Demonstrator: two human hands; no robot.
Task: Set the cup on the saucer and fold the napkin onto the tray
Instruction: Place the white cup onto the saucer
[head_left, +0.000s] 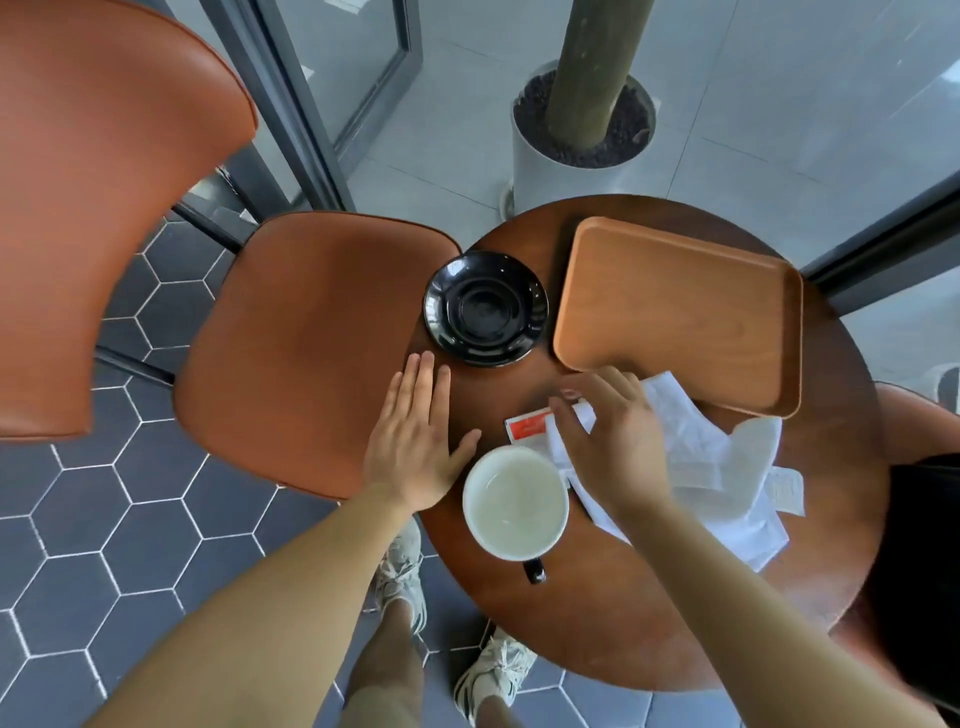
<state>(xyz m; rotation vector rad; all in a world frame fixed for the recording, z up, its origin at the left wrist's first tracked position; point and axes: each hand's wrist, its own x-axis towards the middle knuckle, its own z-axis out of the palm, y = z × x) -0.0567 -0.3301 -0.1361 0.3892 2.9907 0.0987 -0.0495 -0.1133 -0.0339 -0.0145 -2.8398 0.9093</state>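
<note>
Nearest to us the cup (514, 501) stands upright on the round table (597, 623), close to its near edge, white inside and holding nothing we can make out. Its dark handle (534, 569) points back toward us. We judge it stiff ceramic with some weight, glazed and so a little slick, and liable to chip if set down hard. The handle, or the rim from above, is where we would take it.

Our left hand (415, 441) lies flat just beside the cup's left side, fingers straight and together, gripping nothing. The thumb reaches toward the rim without clearly touching it.

Our right hand (608, 441) hangs over the near corner of the napkin (717, 467) with fingers bent. We cannot tell whether they pinch the cloth or only hover. A red sachet (527, 428) peeks out beside the thumb.

The napkin sprawls crumpled to the cup's right, its far edge touching the tray. It looks thin, limp and light; it should be lifted by a corner and smoothed before folding.

Farther off sits the black saucer (485, 309), bare, beyond the left fingertips. The wooden tray (675, 317) lies just beside it on the right.
</note>
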